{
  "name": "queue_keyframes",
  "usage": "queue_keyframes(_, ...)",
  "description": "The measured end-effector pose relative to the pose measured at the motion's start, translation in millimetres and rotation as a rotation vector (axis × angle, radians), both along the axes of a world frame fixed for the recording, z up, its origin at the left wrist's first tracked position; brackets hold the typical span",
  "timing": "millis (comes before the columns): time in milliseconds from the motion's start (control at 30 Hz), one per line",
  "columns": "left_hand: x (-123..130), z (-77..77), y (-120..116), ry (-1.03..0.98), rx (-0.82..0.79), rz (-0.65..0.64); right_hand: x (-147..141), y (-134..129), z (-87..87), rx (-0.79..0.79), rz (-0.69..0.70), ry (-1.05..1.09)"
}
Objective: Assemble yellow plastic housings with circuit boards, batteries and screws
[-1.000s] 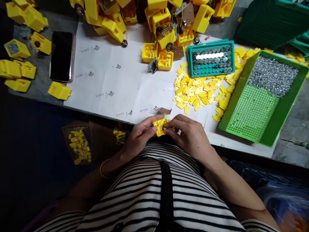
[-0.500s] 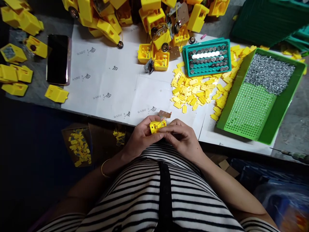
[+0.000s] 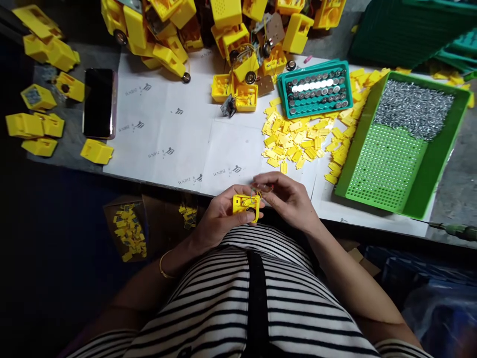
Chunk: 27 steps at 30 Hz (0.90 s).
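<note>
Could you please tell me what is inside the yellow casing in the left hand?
Inside the yellow casing, thin wires and part of a dark round piece show. The left hand partly covers that piece; what lies beneath it is hidden.

From my end I see a black-and-white striped top (image 3: 298, 293) with a dark strip (image 3: 256, 303) down its front, matching striped sleeves (image 3: 397, 349), and a thin gold-coloured bangle (image 3: 161, 266).
</note>
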State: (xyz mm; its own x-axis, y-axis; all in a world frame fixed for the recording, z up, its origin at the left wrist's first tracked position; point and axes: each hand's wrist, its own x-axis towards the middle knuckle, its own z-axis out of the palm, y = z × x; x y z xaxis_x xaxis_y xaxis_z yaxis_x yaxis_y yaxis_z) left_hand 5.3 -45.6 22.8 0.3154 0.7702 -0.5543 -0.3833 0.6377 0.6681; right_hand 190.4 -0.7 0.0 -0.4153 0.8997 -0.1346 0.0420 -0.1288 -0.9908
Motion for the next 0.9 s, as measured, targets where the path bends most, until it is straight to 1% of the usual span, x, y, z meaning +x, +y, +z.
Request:
queue_keyframes(100,-2,-1.4,-2,0.117,0.035,-0.027,3,8,5.5,-0.020,0.016,-0.010)
queue_keyframes(200,-2,-5.5,-4,0.328,0.138,-0.030,10,12,18.0,0.071,0.060,-0.182)
queue_keyframes(267,0,-8.0,-5,0.437,0.196,-0.028,11,13,27.0,0.080,0.102,-0.285)
queue_keyframes(333,3,-10.6,-5,0.493,0.226,-0.003,9,11,33.5,0.006,0.110,-0.280)
queue_keyframes(400,5,-13.8,-4,0.506,0.245,0.053,4,8,36.1,-0.101,0.084,-0.182)
queue_keyframes(467,7,-17.2,-2,0.481,0.253,0.111,-1,3,34.9,-0.152,0.050,-0.105)
queue_keyframes(500,7,-18.6,-2,0.450,0.243,0.138,-3,0,33.6,-0.136,0.046,-0.105)
queue_keyframes(533,7,-19.6,-1,0.404,0.224,0.161,-4,-3,32.2,-0.090,0.053,-0.125)
queue_keyframes(600,7,-19.6,0,0.277,0.159,0.188,-6,-8,30.5,0.053,0.092,-0.190)
queue_keyframes(633,7,-18.6,0,0.208,0.124,0.192,-6,-10,30.6,0.119,0.117,-0.217)
queue_keyframes(700,6,-14.9,-1,0.102,0.070,0.187,-5,-13,32.7,0.198,0.158,-0.247)
queue_keyframes(800,4,-7.8,-1,0.014,0.010,0.174,-4,-15,37.9,0.244,0.190,-0.289)
queue_keyframes(900,2,-2.7,-2,-0.057,-0.017,0.162,-4,-16,41.7,0.277,0.193,-0.359)
